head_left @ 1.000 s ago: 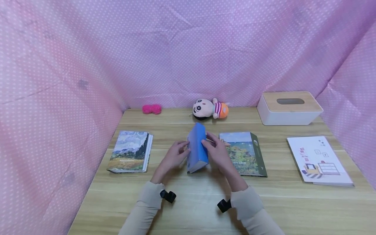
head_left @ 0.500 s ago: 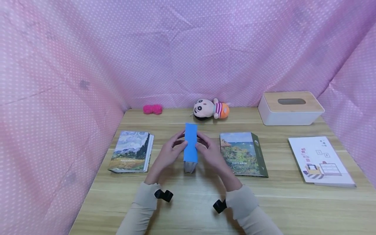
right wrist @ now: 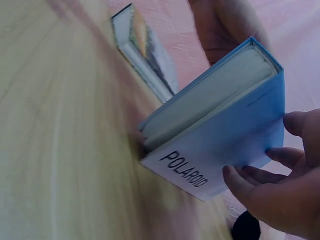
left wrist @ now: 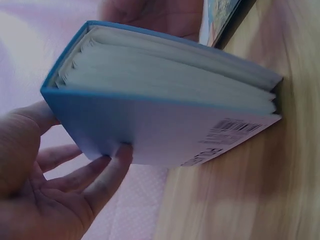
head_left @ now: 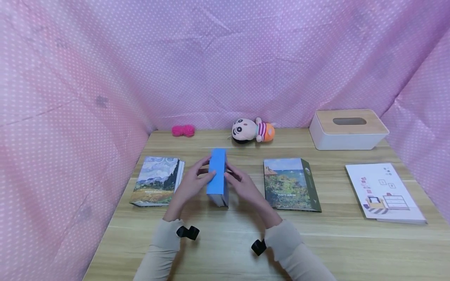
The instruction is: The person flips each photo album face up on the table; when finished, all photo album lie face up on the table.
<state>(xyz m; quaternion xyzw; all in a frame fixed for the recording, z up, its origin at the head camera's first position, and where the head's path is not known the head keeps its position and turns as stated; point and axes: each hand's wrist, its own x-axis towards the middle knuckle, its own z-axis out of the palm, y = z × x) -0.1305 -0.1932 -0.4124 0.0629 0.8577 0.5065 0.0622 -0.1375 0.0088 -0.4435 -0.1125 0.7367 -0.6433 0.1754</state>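
Note:
A blue photo album (head_left: pixel 218 166) stands on its page edge on the table, spine up, between both hands. Its white pages show in both wrist views; one cover reads POLAROID (right wrist: pixel 215 140), and the other bears a barcode (left wrist: pixel 232 127). The left hand (head_left: pixel 190 184) holds it from the left, thumb by the spine and fingertips (left wrist: pixel 120 155) against the barcode cover. From the right, the right hand (head_left: pixel 244 187) holds the lettered cover, its fingertips (right wrist: pixel 232 175) on that face. The album leans slightly in the head view.
A landscape photo album (head_left: pixel 154 181) lies left, another painted photo album (head_left: pixel 286 183) right of centre, and a white illustrated book (head_left: pixel 384 193) far right. Along the back are a pink bow-shaped item (head_left: pixel 183 130), a plush doll (head_left: pixel 251 130) and a tissue box (head_left: pixel 348 132). Pink dotted cloth hangs behind.
Both hands have shifted left with the blue album. It has turned from leaning with its left cover showing, through nearly upright, to showing a little of its right side.

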